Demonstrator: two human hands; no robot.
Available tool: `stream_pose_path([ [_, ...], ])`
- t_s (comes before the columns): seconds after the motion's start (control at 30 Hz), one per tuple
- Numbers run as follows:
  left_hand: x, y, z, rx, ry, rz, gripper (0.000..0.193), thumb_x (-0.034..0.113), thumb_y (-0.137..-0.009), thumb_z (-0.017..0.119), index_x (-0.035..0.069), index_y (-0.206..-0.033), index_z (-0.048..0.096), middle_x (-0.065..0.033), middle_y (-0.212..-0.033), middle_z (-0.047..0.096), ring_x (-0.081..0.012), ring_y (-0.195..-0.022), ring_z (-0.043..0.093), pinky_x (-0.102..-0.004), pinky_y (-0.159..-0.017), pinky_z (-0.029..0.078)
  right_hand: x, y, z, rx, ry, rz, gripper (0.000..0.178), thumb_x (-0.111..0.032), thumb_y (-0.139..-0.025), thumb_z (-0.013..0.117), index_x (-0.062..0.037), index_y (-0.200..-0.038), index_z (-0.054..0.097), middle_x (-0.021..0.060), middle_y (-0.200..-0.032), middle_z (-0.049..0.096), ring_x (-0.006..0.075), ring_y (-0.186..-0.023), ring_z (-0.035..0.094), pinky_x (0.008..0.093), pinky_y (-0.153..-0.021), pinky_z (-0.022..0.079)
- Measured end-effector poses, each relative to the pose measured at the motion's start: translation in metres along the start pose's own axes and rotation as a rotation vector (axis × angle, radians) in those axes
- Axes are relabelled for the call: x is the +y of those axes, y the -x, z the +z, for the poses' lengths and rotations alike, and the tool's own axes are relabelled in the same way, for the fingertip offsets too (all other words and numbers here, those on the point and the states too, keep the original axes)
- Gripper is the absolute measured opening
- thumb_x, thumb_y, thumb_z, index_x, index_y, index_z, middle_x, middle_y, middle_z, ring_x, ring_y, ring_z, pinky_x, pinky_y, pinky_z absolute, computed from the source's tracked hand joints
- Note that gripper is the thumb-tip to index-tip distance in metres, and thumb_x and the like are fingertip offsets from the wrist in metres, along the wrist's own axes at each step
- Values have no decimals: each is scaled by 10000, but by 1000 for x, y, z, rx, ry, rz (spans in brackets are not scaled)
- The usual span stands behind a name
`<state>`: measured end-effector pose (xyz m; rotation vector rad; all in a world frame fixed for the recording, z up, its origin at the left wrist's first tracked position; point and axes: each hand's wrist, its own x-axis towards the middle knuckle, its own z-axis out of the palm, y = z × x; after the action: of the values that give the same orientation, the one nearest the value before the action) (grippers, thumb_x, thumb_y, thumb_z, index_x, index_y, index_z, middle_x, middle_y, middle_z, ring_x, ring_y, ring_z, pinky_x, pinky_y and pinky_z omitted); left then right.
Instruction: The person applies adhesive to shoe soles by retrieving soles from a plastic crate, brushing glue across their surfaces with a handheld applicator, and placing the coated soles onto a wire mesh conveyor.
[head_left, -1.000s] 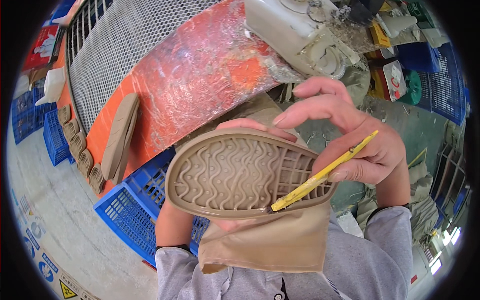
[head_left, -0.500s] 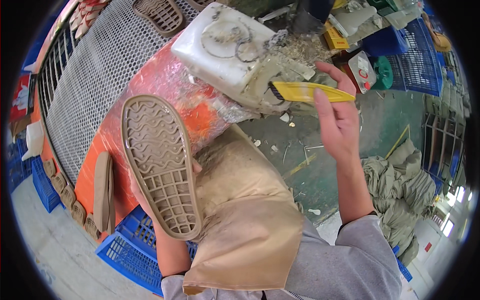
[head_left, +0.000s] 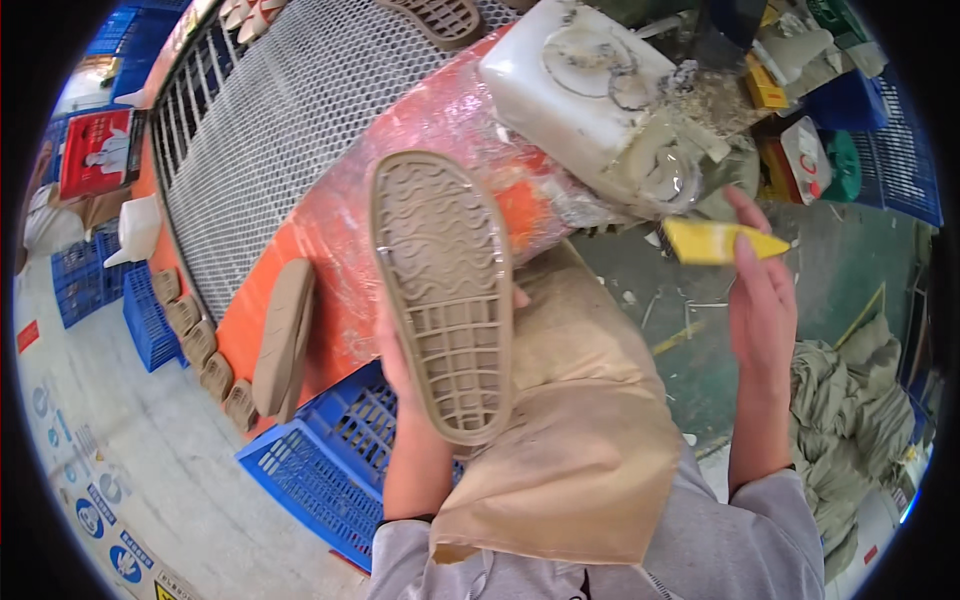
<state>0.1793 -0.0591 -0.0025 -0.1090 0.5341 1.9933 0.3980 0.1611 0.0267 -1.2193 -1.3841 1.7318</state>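
Observation:
My left hand (head_left: 393,350) grips a brown shoe sole (head_left: 445,290) from behind, its patterned face turned up. Wavy ridges cover the sole's wide part and a grid of hollows the narrower end; a wet shine runs along its rim. Between the thumb and fingers of my right hand (head_left: 765,300) is a yellow-handled brush (head_left: 720,243), blurred, its bristles not distinguishable. The brush is just on the near side of a white plastic jug (head_left: 575,85) lying on its side. Clear, glossy liquid shows at the jug's cut opening (head_left: 665,178).
More soles (head_left: 285,335) stand on the orange table edge (head_left: 330,240), beside a metal mesh surface (head_left: 270,130). A blue crate (head_left: 320,480) sits below my left forearm. Grey-green cloth (head_left: 850,430) is heaped at the right; a white bottle (head_left: 138,230) stands far left.
The brush has moved from the jug's opening toward me. My left hand still holds the sole. The whole view has swung left, so things appear farther right.

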Motion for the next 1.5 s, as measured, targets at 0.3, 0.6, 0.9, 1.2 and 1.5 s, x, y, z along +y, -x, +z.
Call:
stream_pose_path([
  [0.3, -21, 16, 23, 229, -303, 94, 597, 459, -1092, 378, 97, -1562, 443, -138, -1434, 624, -328, -1205, 650, -478, -1034, 530, 6, 36, 97, -498, 172, -292, 274, -130, -1036, 510, -42, -1163, 736, 190, -1661, 354, 251, -1460, 380, 386, -1167, 257],
  [0.6, -24, 9, 18, 200, -365, 181, 560, 437, -1106, 348, 132, -1566, 442, -122, -1445, 623, -330, -1223, 644, -489, -1051, 527, 5, 59, 102, -467, 137, -400, 187, -109, -1012, 567, -27, -1082, 720, 212, -1590, 427, 326, -1398, 398, 463, -1159, 267],
  [0.9, -18, 9, 24, -65, -80, 182, 563, 442, -1104, 347, 155, -1583, 414, -134, -1462, 609, -328, -1243, 645, -465, -1055, 532, -3, 85, 88, -556, 221, -479, 152, -120, -983, 596, -27, -987, 717, 227, -1529, 484, 387, -1337, 397, 527, -1168, 251],
  [1.2, 3, 19, 50, -66, -197, -76, 582, 455, -1097, 358, 126, -1574, 408, -125, -1412, 639, -264, -1153, 683, -407, -1021, 543, -57, 35, 100, -1165, 454, -703, 166, -174, -963, 608, -54, -926, 716, 197, -1493, 528, 412, -1333, 385, 563, -1151, 252],
  [1.5, 20, 18, 26, -269, -624, -512, 557, 425, -1103, 414, 88, -1543, 470, -81, -1397, 644, -207, -1124, 657, -351, -999, 527, -59, -1, 144, -1693, 301, -755, 191, -246, -917, 697, -80, -963, 780, 174, -1458, 567, 411, -1372, 349, 580, -1140, 255],
])
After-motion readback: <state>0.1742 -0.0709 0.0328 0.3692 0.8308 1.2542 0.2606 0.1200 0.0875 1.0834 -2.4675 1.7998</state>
